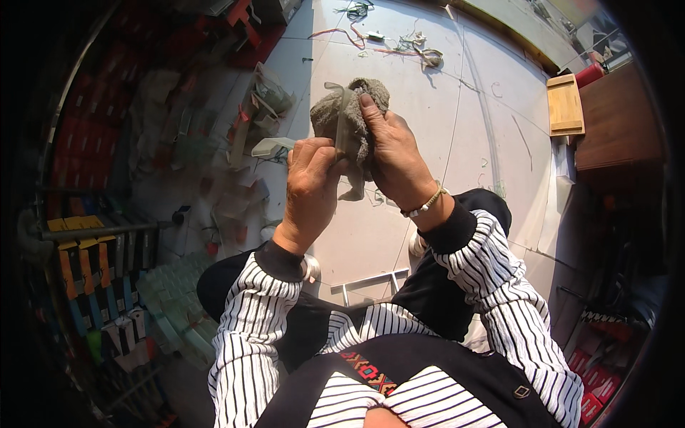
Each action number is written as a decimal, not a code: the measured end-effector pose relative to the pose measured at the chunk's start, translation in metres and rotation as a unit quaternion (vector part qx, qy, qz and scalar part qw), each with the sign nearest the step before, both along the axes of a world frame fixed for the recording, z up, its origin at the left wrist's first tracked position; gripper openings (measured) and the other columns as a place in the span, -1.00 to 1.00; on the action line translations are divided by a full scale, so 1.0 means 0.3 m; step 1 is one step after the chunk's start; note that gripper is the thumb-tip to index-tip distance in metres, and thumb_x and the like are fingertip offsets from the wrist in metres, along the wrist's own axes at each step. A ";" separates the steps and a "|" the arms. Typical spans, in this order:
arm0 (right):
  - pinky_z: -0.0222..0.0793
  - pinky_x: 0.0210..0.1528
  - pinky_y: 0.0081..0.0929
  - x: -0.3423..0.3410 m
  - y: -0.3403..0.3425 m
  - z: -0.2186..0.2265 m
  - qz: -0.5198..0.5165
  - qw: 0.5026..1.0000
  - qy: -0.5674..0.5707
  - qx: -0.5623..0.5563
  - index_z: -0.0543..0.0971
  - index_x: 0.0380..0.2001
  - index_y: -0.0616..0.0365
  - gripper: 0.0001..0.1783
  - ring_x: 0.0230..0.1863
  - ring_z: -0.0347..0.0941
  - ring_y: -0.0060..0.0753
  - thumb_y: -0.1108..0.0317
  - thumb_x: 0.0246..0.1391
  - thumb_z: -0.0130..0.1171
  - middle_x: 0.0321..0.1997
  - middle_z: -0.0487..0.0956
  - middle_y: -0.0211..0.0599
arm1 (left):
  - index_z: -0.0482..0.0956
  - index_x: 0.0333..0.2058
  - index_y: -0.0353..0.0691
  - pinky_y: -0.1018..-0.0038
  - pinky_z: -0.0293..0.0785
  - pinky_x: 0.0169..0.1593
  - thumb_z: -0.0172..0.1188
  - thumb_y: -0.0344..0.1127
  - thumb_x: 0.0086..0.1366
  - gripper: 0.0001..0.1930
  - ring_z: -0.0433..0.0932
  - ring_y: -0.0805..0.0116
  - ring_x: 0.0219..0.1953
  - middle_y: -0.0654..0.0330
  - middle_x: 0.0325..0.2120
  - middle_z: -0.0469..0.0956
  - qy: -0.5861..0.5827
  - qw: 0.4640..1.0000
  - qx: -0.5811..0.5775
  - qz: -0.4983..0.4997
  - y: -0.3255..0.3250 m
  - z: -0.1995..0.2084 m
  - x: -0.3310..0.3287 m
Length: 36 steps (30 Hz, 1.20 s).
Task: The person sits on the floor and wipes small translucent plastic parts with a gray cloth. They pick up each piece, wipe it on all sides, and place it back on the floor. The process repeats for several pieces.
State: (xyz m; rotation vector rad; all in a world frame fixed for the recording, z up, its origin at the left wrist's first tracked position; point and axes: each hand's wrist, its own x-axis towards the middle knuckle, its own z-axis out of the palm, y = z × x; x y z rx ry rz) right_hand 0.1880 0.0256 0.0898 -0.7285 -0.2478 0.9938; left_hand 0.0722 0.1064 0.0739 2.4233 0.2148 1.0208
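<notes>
The right hand [403, 153] is closed on a bunched grey-brown cloth [327, 114], its thumb laid along the near face, probably so that the folds stay pressed together. The left hand [310, 175] has its fingers curled in, apparently gripping a pale plastic piece [271, 147] that sticks out just beyond it on the left. A translucent strip [342, 118] runs up from the left hand's fingers across the cloth; whether strip and pale piece are one thing is hidden by the hand. The cloth sits between and slightly ahead of the two hands, with a loose end hanging down between them. Both hands are raised over the floor [428, 160], most likely to keep the work close to the eyes and clear of the knees. Well ahead of the right hand lie tangled wire scraps [428, 55], scattered as if simply dropped; far to its right is a slatted wooden block [566, 105]. As for labels, the stacked red boxes [82, 146] far left of the left hand bear small white patches, and the yellow-topped packages [89, 246] nearer the body carry coloured panels, all too small or blurred to read
</notes>
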 end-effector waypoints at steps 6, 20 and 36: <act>0.20 -0.50 -0.61 -0.081 0.017 -0.049 -0.018 0.970 -0.184 -0.157 0.39 -0.48 0.29 -0.55 -0.48 0.14 -0.68 0.04 0.17 0.01 -0.55 0.33 -0.48 | 0.42 -0.32 -0.34 0.59 0.31 -0.32 0.02 -0.49 0.23 -0.94 0.39 0.40 -0.41 0.18 -0.44 0.41 -0.007 0.973 -0.228 0.025 0.056 -0.009 0.004; 0.12 0.15 -0.46 -0.087 0.027 -0.081 -0.087 0.896 -0.425 -0.093 0.31 0.08 0.28 -0.56 0.16 0.20 -0.25 0.39 0.13 0.00 0.15 0.27 0.01 | 0.44 -0.30 -0.35 0.62 0.32 -0.30 0.07 -0.51 0.20 -0.91 0.38 0.51 -0.39 0.17 -0.36 0.41 0.018 0.979 -0.201 -0.003 0.063 -0.002 0.005; -0.02 0.29 -0.29 -0.086 0.037 -0.078 -0.091 0.791 -0.605 0.005 0.37 0.06 0.17 -0.57 0.34 0.00 -0.11 0.54 0.07 0.01 0.25 0.24 -0.15 | 0.40 -0.25 -0.34 0.48 0.39 -0.26 0.00 -0.54 0.21 -0.88 0.49 0.31 -0.38 0.10 -0.39 0.48 0.003 0.961 -0.274 0.029 0.044 -0.001 -0.024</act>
